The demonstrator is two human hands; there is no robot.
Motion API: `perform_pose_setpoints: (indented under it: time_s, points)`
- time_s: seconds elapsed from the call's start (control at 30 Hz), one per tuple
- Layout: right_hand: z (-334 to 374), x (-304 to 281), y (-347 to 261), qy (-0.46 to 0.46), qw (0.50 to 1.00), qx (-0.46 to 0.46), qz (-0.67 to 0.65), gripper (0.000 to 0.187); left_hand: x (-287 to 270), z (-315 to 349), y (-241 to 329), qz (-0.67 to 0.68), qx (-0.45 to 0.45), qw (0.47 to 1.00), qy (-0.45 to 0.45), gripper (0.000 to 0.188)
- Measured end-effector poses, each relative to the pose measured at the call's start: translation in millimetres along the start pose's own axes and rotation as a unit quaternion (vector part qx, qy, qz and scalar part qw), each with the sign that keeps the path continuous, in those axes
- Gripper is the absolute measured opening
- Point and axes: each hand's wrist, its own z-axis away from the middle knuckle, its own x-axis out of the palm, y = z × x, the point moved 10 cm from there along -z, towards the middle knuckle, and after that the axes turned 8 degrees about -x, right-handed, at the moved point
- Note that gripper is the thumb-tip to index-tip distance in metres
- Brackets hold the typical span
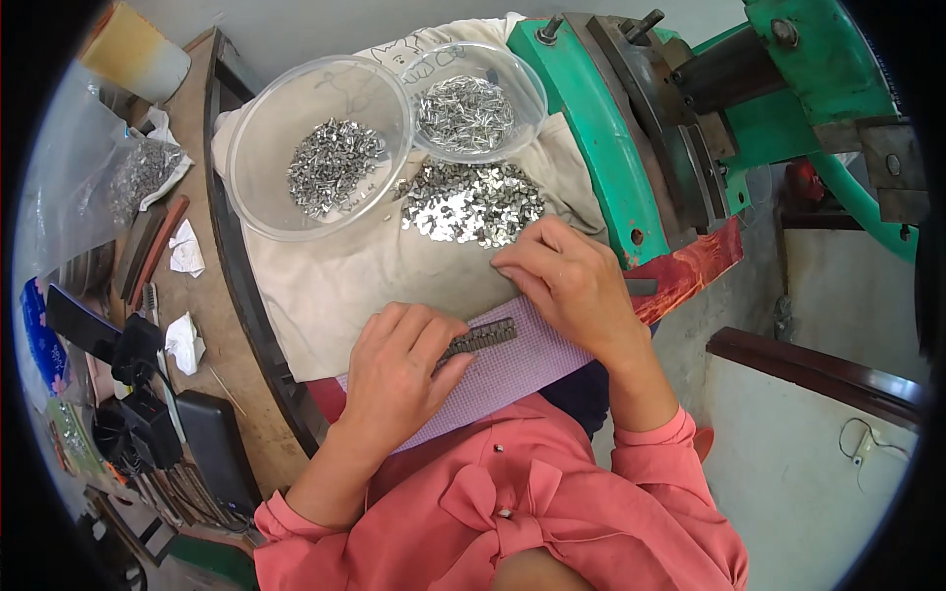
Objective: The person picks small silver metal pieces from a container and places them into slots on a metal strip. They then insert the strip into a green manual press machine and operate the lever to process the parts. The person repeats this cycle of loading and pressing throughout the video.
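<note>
My left hand (399, 369) is wrapped round a dark, ridged metal bar (490, 336) with a row of notches along it. The bar's far end sticks out past my thumb and fingers, over a lilac checked cloth (473, 386) at the table's front edge. My right hand (567, 281) is closed in a pinch just in front of a pile of small shiny metal pieces (473, 202). Whatever sits between its fingertips is too small to make out. The pile lies loose on a beige cloth (325, 291).
Behind the pile stand two clear plastic bowls, a larger one (246, 187) and a smaller one (537, 94), both holding small metal parts. A green machine press (581, 148) rises at the right. At the left, a wooden bench (212, 345) carries a black box (217, 453) and crumpled tissues (184, 345).
</note>
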Motion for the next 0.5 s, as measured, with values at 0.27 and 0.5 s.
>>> perform_pose_setpoints:
  time_s: [0.27,0.5]
  points:
    - [15.5,-12.8,-4.3,0.036,0.997,0.026,-0.059,0.013,8.2,1.4,4.7,0.006,0.009,1.000,0.014,0.029]
    - [35.0,-8.7,-30.4,0.008,0.998,-0.011,-0.068,0.018,7.4,-0.1,5.9,0.010,0.012,0.999,0.034,0.025]
